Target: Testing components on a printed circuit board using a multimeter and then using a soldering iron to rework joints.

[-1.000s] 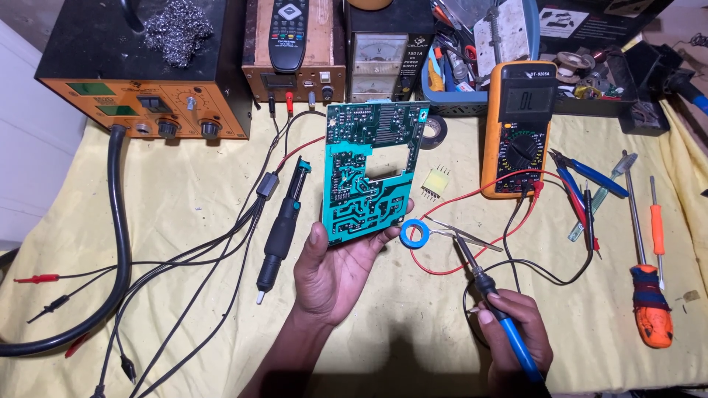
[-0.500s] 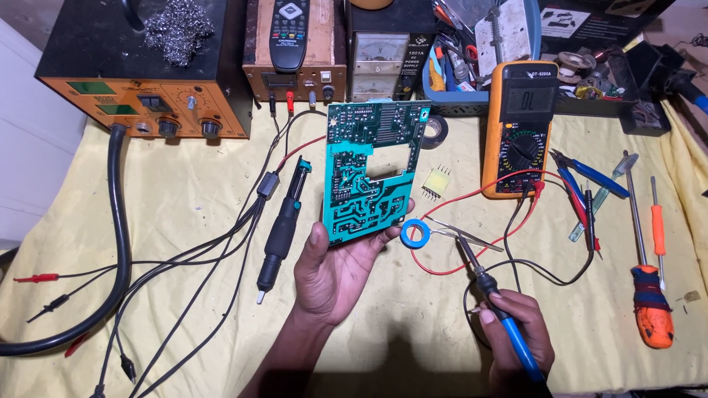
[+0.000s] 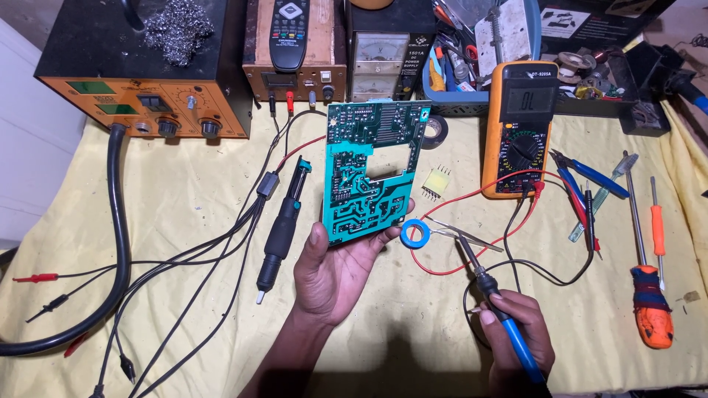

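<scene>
Left hand: left hand (image 3: 335,276) is clamped on the lower edge of the teal-green printed circuit board (image 3: 372,173), thumb on the left side, fingers behind, holding it up with the solder-track side facing the camera.
Right hand: right hand (image 3: 516,335) is wrapped shut round the blue-handled soldering iron (image 3: 494,298), gripped like a pen, its dark shaft slanting up and left toward the board.
Board position: held above the yellow cloth-covered tabletop (image 3: 184,199), upright and slightly tilted, between the black desoldering handpiece (image 3: 282,228) and the orange digital multimeter (image 3: 518,129).
Iron tip: near the small blue ring-shaped solder reel (image 3: 415,234) and apart from the board; it does not look to be touching any joint.
Step in hand: by my reading, lining up iron and board before working a joint, with no contact made.
Next move calls for: a steady board, and a tip carried up and left onto one small pad without bridging neighbouring tracks.
Nearby: small yellow multi-pin component (image 3: 436,182) lies just right of the board.
Hard to make out: component side of the board faces away; left fingers are hidden behind it; the iron's exact tip merges with thin metal tweezers (image 3: 461,232); right wrist is cut off at the bottom edge.
</scene>
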